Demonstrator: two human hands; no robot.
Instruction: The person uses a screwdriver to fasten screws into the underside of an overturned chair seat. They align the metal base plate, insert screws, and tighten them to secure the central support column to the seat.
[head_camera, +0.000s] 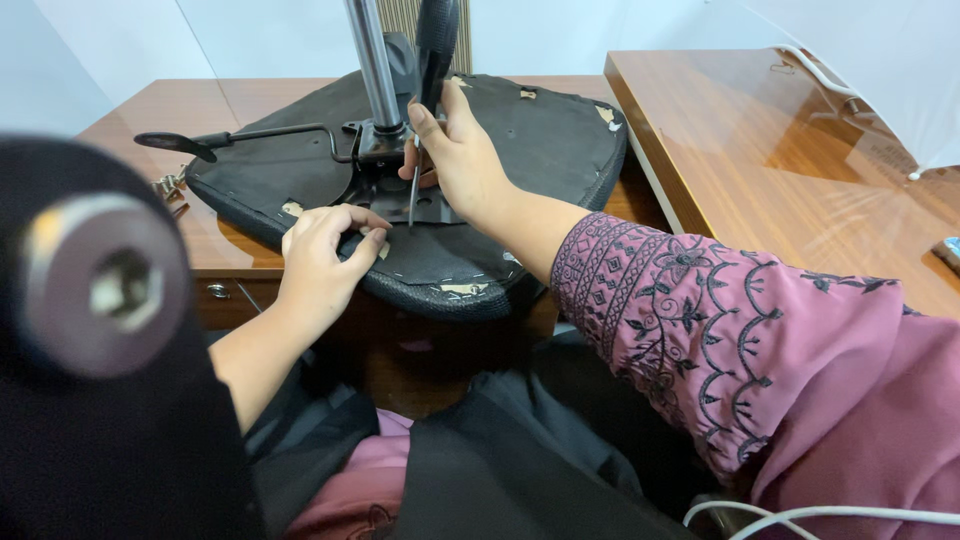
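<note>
— Hands first. What does each one have?

— My right hand (455, 150) is wrapped round the black handle of a screwdriver (432, 60), held upright, its thin shaft pointing down to the metal plate (425, 205) at the middle of the seat. My left hand (325, 250) lies on the seat's black fabric, fingers curled, thumb and forefinger pinched together on something small and pale; what it is, I cannot tell.

— And the seat itself?

— An office chair seat (540, 140), upside down, resting on the wooden desk (190, 110), its near edge hanging over toward my lap. The chrome column (375, 65) stands up from the seat's centre, just left of the screwdriver. A black lever (215, 140) sticks out from the seat's mechanism to the left.

— Further out?

— A second wooden desk (780, 170) sits right of the seat, with a white cable (830, 85) along its far edge. Near the seat's left rim, a few small metal pieces (168, 187) lie on the desk, too small to identify. Close to the lens, left of the seat, a blurred black part with a metal socket (105, 285).
</note>
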